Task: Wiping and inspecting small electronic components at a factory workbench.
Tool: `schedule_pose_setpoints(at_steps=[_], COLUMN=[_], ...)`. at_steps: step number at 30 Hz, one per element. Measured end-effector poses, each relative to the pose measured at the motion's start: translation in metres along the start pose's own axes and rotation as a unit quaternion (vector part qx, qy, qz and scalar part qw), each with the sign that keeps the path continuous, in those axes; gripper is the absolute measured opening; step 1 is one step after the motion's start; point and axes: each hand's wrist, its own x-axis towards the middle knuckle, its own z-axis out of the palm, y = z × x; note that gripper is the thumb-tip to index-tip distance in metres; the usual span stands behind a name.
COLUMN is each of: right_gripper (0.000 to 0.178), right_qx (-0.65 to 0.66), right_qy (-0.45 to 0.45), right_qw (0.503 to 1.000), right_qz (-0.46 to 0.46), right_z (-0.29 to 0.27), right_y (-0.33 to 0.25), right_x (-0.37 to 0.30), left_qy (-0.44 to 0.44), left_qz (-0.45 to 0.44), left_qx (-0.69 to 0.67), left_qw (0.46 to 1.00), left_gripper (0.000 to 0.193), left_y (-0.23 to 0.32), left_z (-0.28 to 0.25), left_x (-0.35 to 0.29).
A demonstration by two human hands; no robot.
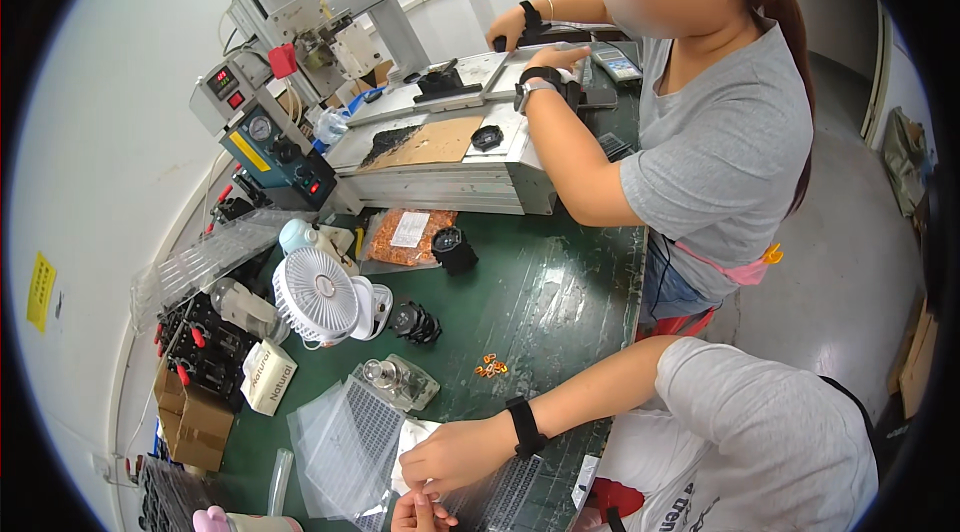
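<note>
The fingers of the right hand (462,454) bent down to meet those of the left hand (422,515), tips drawn narrow; whether they pinched anything, I could not tell. A white sheet (407,439) lay just left of the right hand and partly behind it, its visible length running up the view. A dark gridded piece (515,487) lay right of the left hand. Orange parts (491,366) sat farther up the counter (560,302), nearer the right hand.
</note>
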Motion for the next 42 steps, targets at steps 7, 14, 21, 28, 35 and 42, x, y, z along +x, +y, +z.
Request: schedule_pose_setpoints(at_steps=[7, 14, 21, 28, 35, 42], right_gripper=[0.013, 0.013, 0.013, 0.013, 0.012, 0.012], right_qx=[-0.005, -0.036, -0.028, -0.014, -0.016, -0.022], right_qy=[0.003, -0.004, 0.003, 0.005, 0.007, 0.017], right_qw=[1.000, 0.999, 1.000, 1.000, 1.000, 1.000], right_qz=[0.004, 0.000, 0.001, 0.010, 0.008, 0.006], right_z=[-0.0004, -0.0004, -0.0030, -0.0053, -0.0023, 0.0002], right_y=[-0.0010, 0.0015, -0.0018, -0.0046, -0.0042, -0.0027], right_x=[0.0001, -0.0007, -0.0002, 0.0000, -0.0005, -0.0006], left_qy=[0.011, 0.019, 0.012, -0.004, -0.007, -0.006], left_qz=[-0.008, -0.013, -0.014, -0.020, -0.014, -0.016], left_qx=[0.001, -0.014, -0.022, -0.046, -0.050, -0.037], left_qw=[1.000, 1.000, 1.000, 0.999, 0.999, 0.999], left_gripper=[0.015, 0.016, 0.017, 0.018, 0.017, 0.015], left_y=[-0.0006, 0.0007, 0.0007, 0.0029, -0.0003, -0.0020], left_z=[-0.0001, 0.0040, 0.0032, 0.0033, 0.0003, -0.0013], left_x=[-0.0004, -0.0001, 0.0008, -0.0005, -0.0005, 0.0009])
